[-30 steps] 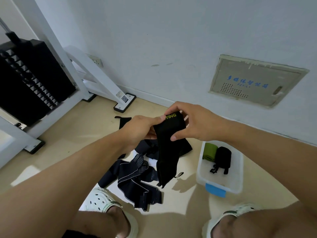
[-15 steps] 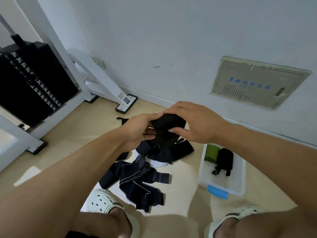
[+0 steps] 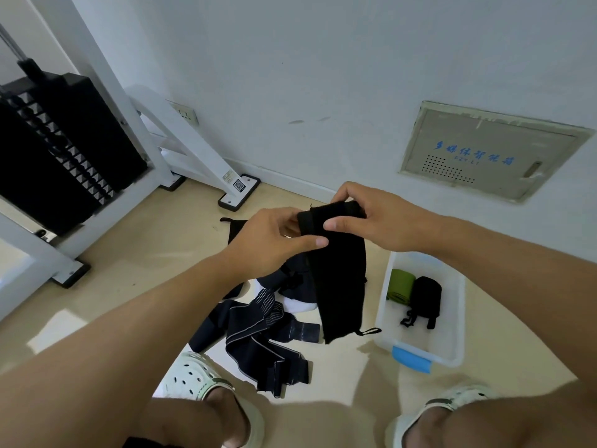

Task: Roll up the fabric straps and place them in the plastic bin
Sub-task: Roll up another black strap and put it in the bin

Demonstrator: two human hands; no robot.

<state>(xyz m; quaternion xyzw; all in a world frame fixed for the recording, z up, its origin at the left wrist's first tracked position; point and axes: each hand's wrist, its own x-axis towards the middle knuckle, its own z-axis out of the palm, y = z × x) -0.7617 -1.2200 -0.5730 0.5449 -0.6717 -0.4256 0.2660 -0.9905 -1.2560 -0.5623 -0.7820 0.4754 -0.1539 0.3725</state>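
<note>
Black fabric, soft and limp, makes up the strap (image 3: 339, 273) now in hand: its top end is folded over into the start of a roll, held up in the air above the floor, and the rest hangs straight down to a small loop at the bottom. The left hand (image 3: 271, 240) pinches the near side of that rolled end, thumb laid across the front, while the right hand (image 3: 378, 221) curls over the top and far side of it. It looks light and floppy, likely to slacken if the grip eases, so I judge the best hold is on both edges of the roll itself, winding the hanging tail up under slight tension.

Just beside the hanging tail, to the right, the clear plastic bin (image 3: 458, 305) stands on the floor with a blue latch at its near end. Inside lie a green roll (image 3: 400, 284) and a black roll (image 3: 426, 297), side by side and touching.

On the floor to the left lies a loose heap of dark straps (image 3: 261, 337), some with pale edge stripes, still unrolled.
</note>
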